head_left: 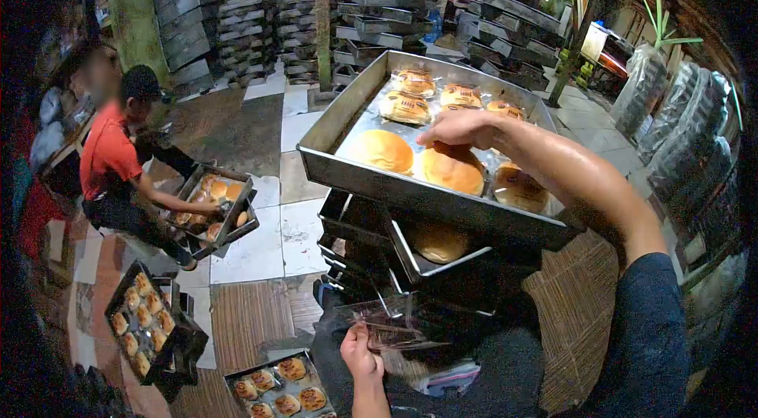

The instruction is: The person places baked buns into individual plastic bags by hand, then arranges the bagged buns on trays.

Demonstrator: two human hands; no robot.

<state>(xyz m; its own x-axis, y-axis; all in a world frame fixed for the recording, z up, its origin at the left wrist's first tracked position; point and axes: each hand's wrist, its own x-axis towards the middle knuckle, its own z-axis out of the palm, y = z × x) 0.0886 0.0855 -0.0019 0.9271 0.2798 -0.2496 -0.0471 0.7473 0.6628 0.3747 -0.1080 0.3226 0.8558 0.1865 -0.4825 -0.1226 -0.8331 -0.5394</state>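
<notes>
- The right hand (456, 131) is reaching over the top tray (347, 168), fingers bending down at the plain front bun (450, 172); whether they are gripping it, I cannot tell.
- That bun is lying just below the right hand, at six o'clock; a second plain bun (381, 151) is sitting at eight o'clock.
- The left hand (363, 353) is pinching a clear plastic bag (399, 333), at seven o'clock from the right hand and well apart from the top tray.
- Dark print is showing on the wrapped buns (405, 108), too small to read.
- Four wrapped buns are showing toward the tray's far side, between ten and one o'clock from the right hand; one darker bun (521, 187) is lying at four o'clock.
- One bun (440, 243) is showing in a lower tray (404, 251).
- At least six buns are filling the floor tray (272, 393) at seven o'clock.
- At nine o'clock, a person in a red shirt (110, 146) is reaching into another tray (246, 191).
</notes>
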